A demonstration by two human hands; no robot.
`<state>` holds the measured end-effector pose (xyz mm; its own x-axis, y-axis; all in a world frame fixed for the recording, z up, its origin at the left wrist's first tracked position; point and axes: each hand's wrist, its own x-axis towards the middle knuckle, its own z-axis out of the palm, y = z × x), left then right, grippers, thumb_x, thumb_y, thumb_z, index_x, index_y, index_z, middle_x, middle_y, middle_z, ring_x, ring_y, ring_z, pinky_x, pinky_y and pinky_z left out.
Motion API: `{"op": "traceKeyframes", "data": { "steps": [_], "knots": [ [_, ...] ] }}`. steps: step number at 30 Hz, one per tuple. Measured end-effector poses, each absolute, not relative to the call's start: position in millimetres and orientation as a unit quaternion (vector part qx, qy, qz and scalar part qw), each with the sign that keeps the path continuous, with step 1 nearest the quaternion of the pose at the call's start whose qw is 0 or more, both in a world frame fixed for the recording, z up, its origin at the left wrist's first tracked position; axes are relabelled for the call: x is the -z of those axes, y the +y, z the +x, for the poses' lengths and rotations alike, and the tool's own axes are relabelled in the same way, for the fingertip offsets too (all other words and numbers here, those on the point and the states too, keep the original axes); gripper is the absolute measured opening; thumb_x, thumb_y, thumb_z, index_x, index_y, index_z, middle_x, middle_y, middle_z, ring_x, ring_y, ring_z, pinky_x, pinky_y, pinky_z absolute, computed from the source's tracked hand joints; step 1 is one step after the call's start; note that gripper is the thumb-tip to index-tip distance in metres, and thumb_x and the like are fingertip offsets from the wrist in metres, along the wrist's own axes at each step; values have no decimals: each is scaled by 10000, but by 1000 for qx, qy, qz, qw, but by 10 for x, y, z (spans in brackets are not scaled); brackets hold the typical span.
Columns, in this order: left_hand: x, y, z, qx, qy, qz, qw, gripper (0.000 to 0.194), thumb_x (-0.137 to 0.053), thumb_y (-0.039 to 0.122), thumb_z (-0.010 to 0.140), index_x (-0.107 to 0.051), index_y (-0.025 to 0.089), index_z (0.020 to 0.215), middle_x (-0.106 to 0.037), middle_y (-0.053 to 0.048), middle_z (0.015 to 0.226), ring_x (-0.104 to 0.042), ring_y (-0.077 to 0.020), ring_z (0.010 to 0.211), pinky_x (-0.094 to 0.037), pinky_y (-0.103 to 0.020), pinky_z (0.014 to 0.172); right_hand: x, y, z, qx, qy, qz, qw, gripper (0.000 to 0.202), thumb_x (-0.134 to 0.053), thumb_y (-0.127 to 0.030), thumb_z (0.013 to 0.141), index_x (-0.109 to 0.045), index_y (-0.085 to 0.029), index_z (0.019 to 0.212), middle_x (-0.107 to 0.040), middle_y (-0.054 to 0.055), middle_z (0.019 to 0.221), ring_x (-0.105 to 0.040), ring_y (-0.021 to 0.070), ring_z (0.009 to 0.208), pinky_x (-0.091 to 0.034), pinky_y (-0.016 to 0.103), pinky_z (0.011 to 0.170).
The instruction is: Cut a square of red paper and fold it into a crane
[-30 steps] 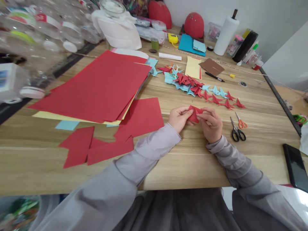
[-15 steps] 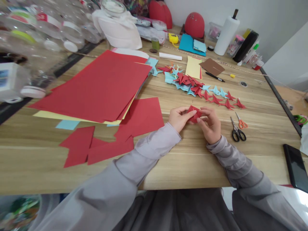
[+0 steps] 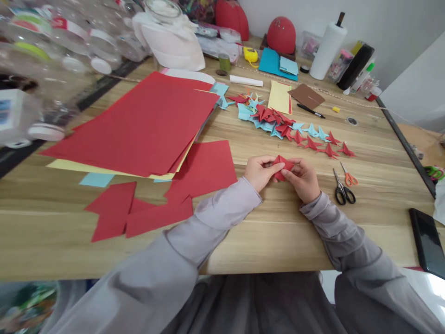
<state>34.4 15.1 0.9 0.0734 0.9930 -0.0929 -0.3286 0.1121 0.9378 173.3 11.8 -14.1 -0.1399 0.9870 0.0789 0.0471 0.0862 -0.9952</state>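
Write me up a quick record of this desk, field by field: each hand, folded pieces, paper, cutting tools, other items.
Left hand: pinching the small red paper
Right hand: pinching the same paper, thumbs close together
Folded pieces: red and blue figures, heaped and in rows beyond the hands
Paper: large red sheets on the left; smaller red pieces nearby
Cutting tools: black scissors and orange scissors, right of the hands
Other items: phone at far right; pen beyond the figures
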Motion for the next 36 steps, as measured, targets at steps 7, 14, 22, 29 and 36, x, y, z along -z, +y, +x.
{"op": "traceKeyframes", "data": {
  "steps": [7, 14, 22, 29, 36],
  "knots": [
    [13, 175, 335, -520, 435, 421, 602, 308, -761, 408, 556, -673, 128, 649, -585, 1, 531, -503, -81, 417, -414, -200, 355, 96, 98, 1719, -489, -577, -458, 467, 334, -741, -421, 641, -581, -173, 796, -675, -6, 614, -623, 121, 547, -493, 254, 541],
    [25, 177, 328, -510, 451, 427, 595, 297, -752, 419, 563, -686, 141, 646, -589, 5, 532, -487, -73, 414, -400, -191, 351, 64, 96, 1723, -474, -585, -468, 463, 330, -721, -443, 659, -616, -159, 788, -650, -18, 552, -573, 101, 487, -477, 242, 505],
    [-6, 161, 332, -505, 464, 406, 604, 235, -743, 368, 581, -688, 147, 644, -580, 11, 536, -477, -68, 410, -390, -188, 345, 77, 99, 1736, -498, -575, -467, 451, 327, -716, -451, 659, -624, -159, 774, -681, 8, 600, -609, 117, 523, -504, 255, 532],
    [-14, 157, 335, -511, 467, 391, 607, 246, -741, 383, 577, -671, 148, 594, -555, 17, 480, -452, -67, 381, -371, -189, 332, 78, 100, 1733, -509, -568, -465, 449, 323, -732, -443, 640, -629, -160, 758, -679, 6, 597, -608, 118, 520, -508, 255, 525],
    [16, 173, 334, -523, 453, 408, 596, 296, -710, 432, 613, -660, 145, 558, -521, 23, 435, -427, -66, 350, -351, -201, 315, 51, 95, 1714, -513, -555, -471, 456, 324, -769, -429, 590, -623, -170, 718, -671, -5, 590, -592, 114, 508, -505, 257, 519]
  ]
}}
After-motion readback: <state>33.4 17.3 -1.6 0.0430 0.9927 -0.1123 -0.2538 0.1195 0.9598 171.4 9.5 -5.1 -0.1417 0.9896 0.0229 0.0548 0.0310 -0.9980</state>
